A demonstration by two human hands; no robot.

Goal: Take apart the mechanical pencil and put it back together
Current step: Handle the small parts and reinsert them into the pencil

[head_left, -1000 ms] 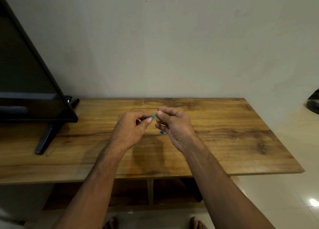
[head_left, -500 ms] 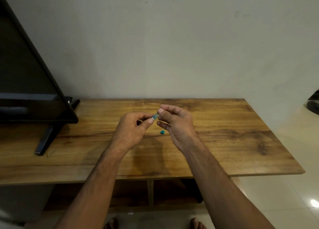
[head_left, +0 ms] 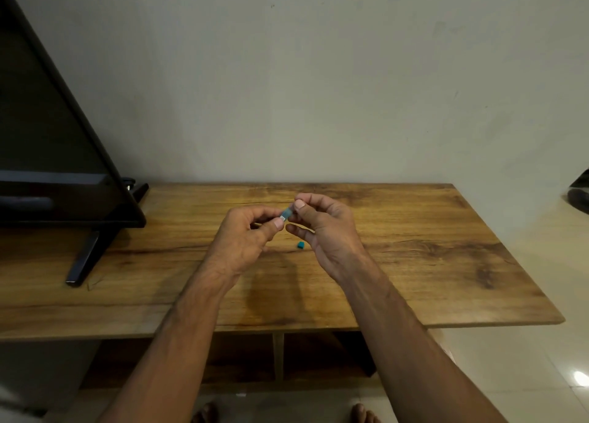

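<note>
At frame centre, the left hand (head_left: 245, 231) and right hand (head_left: 322, 222) both pinched the mechanical pencil (head_left: 286, 215); the loose teal cap (head_left: 300, 245) on the bench (head_left: 430, 263) risked being knocked away.

We see the wooden table (head_left: 414, 263) mostly bare. Right half is open from the wall (head_left: 318, 88) to the front edge. Left side is blocked: the dark TV (head_left: 47, 142) leans over the back left corner, and its stand leg (head_left: 86, 257) runs forward across the top. Both hands sit over the middle, left hand (head_left: 245, 238) and right hand (head_left: 325, 228), fingertips close together above the surface, forearms crossing the front edge. Just beside the right hand a small teal cap (head_left: 300, 245) lies on the wood, in the gap between the hands. Front left strip near the leg is open.
</note>
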